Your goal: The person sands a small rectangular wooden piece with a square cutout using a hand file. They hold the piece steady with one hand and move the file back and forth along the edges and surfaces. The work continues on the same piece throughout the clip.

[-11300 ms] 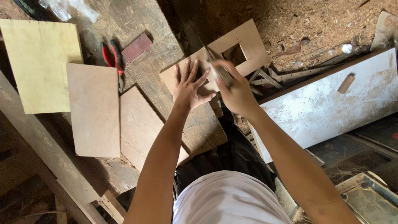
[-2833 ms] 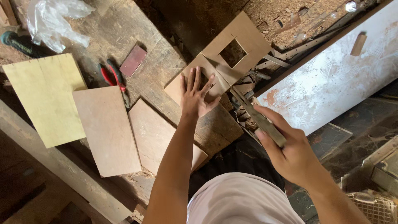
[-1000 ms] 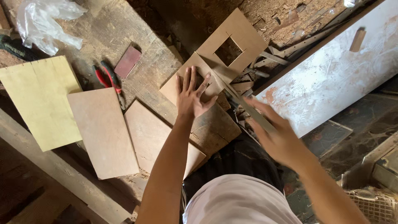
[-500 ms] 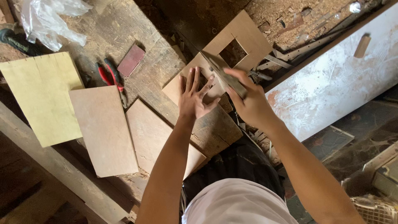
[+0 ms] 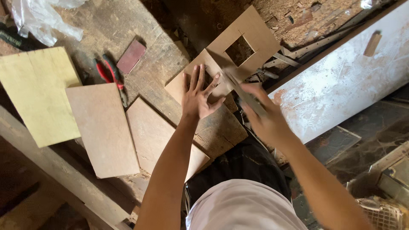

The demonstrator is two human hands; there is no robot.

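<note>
My left hand (image 5: 199, 96) lies flat with fingers spread on a small brown board (image 5: 189, 81) at the edge of the worn wooden bench (image 5: 106, 25). My right hand (image 5: 264, 117) is blurred with motion beside that board's right edge and grips a flat grey block (image 5: 249, 99), which looks like a sanding block. Just beyond the hands sits a brown board with a square cut-out (image 5: 247, 36).
Two plain brown boards (image 5: 102, 127) (image 5: 155, 136) and a yellow-green board (image 5: 36, 91) lie to the left. Red-handled pliers (image 5: 110, 76), a dark red block (image 5: 131, 56) and a crumpled plastic bag (image 5: 38, 21) sit further back. A white painted plank (image 5: 341, 81) runs along the right.
My right hand with the grey block has slid back and forth along the small board's edge, and now sits lower and further right than half a second ago. My left hand has stayed pressed down.
</note>
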